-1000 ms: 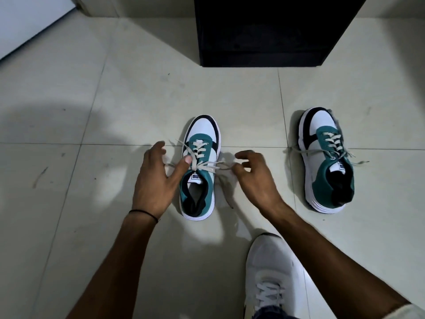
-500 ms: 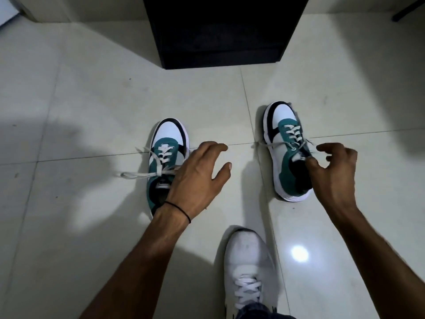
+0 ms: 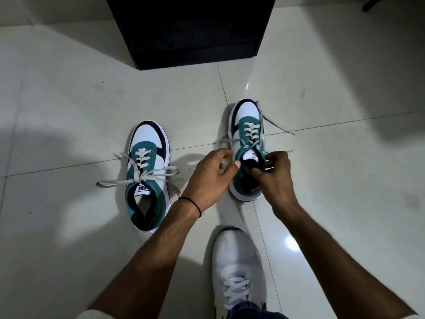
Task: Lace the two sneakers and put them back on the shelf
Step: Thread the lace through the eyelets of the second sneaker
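Two teal, white and black sneakers stand on the tiled floor, toes pointing away from me. The left sneaker (image 3: 147, 173) has its grey lace tied in a bow, loops spread to both sides. The right sneaker (image 3: 247, 139) is laced, with loose lace ends. My left hand (image 3: 212, 176) is at its near left side, fingers curled around the left lace end. My right hand (image 3: 273, 173) covers the sneaker's collar, fingers pinched on the right lace end. The sneaker's heel is partly hidden by both hands.
A black shelf unit (image 3: 190, 31) stands on the floor straight ahead, beyond the sneakers. My own foot in a white shoe (image 3: 236, 268) is planted near the bottom centre. A thin dark leg of something (image 3: 377, 3) shows at the top right.
Both hands left the left sneaker, its lace now in a bow, and moved right to the right sneaker. They closed on its lace ends. The view shifted right and closer.
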